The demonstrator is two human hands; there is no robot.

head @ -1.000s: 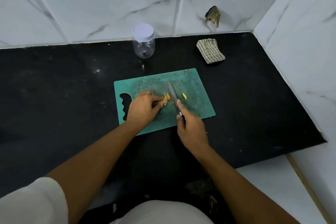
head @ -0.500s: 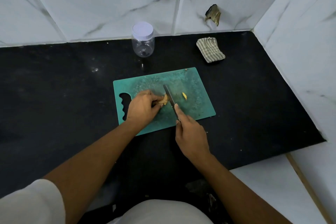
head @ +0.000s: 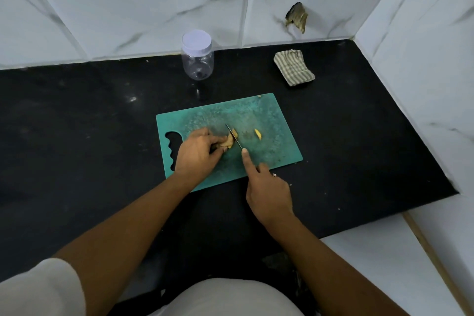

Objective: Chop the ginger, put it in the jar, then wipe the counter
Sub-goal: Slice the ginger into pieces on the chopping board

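Two hands down on the green cutting board at the centre of the frame. Left hand curled over the ginger, fingertips pinching it flat to the board. Right hand wrapped round the handle of the knife, forefinger laid straight along the spine, blade angled up and left, meeting the ginger's right end. Chopping step, then, and early by the look of it: only one loose yellow slice lying right of the blade, most of the root uncut. Next up, probably: press through, draw the left fingertips back a touch, set the blade down just beside the last cut, knuckles kept clear of the edge. Jar waiting at upper centre by the wall, lid on, looking empty. Striped cloth folded at upper right on the black counter, well apart from both hands.
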